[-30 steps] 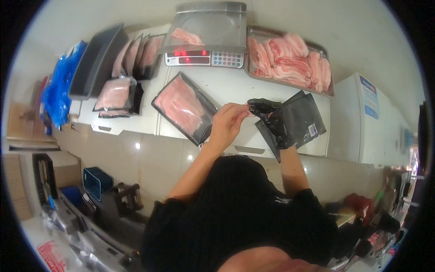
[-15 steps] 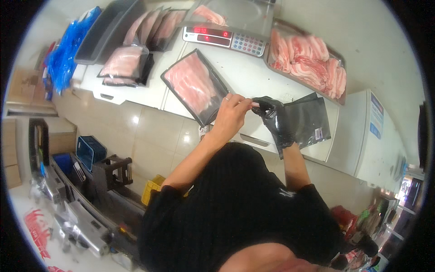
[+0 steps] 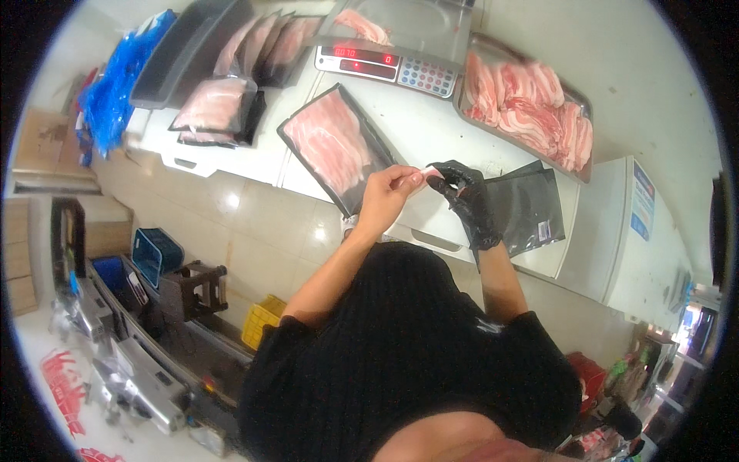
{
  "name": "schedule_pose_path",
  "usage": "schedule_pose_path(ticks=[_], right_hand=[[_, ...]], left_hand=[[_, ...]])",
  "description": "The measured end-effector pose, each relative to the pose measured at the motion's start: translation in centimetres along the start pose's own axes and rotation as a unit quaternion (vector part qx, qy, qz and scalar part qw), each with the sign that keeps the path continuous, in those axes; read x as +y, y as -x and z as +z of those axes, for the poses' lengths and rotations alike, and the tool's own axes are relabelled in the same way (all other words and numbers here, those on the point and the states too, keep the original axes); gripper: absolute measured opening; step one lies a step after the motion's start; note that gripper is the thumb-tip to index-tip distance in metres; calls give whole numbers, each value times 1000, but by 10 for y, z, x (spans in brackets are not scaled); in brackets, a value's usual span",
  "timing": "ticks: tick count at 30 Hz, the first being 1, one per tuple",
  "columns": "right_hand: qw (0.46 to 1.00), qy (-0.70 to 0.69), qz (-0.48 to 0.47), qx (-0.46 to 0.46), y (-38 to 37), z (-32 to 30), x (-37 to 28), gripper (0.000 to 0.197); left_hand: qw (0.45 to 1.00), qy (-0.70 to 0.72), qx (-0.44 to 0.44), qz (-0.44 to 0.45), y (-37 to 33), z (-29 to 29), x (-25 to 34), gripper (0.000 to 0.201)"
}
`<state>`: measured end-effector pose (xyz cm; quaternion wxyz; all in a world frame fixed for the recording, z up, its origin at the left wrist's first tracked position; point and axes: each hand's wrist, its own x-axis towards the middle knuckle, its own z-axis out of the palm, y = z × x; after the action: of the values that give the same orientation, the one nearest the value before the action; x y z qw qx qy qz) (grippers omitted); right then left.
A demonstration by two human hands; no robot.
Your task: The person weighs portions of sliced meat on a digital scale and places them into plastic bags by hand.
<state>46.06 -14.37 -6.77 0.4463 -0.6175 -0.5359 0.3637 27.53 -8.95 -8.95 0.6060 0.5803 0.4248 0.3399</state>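
Observation:
My bare left hand [image 3: 390, 197] and my black-gloved right hand [image 3: 467, 202] meet above the counter's front edge, fingertips pinched. Between them is a small pale pinkish-white strip [image 3: 433, 172]; both hands hold it, but its kind is too small to tell. Just left of my left hand, a filled pouch [image 3: 329, 146] of sliced pink meat, clear on top with a black border, lies tilted on the counter. Flat black pouches [image 3: 527, 206] lie beside and partly under my right hand.
A scale [image 3: 385, 65] with red digits stands at the back, meat slices [image 3: 362, 28] on its pan. Right of it is a metal tray [image 3: 589, 165] of sliced meat [image 3: 531, 108]. Packed pouches [image 3: 212, 108] and a dark grey bin [image 3: 187, 54] are at left.
My hands have shifted slightly, still together; my left fingers have turned and the pale strip shows more between the fingertips. The pouches and tray stay in place.

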Motion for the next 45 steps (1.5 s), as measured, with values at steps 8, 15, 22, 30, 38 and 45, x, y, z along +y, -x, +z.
schedule_pose_path(ticks=[8,15,22,30,38,45], right_hand=[[998,19,-43,-30,6,-10,14,27],[940,-340,16,-14,12,5,10,78],[966,-193,169,33,23,41,19,36],[840,-511,184,13,39,48,49,71],[808,-548,211,45,88,53,59,67],[910,-351,216,56,99,137,118,47]], left_hand=[[970,-199,-96,102,3,-6,26,23],[982,144,-113,-46,-3,4,21,22],[968,245,45,-37,-12,8,19,29],[990,131,17,51,-18,-14,6,31],[957,-254,-78,118,-22,-82,23,26],[908,-323,-197,179,-30,-96,-22,9]])
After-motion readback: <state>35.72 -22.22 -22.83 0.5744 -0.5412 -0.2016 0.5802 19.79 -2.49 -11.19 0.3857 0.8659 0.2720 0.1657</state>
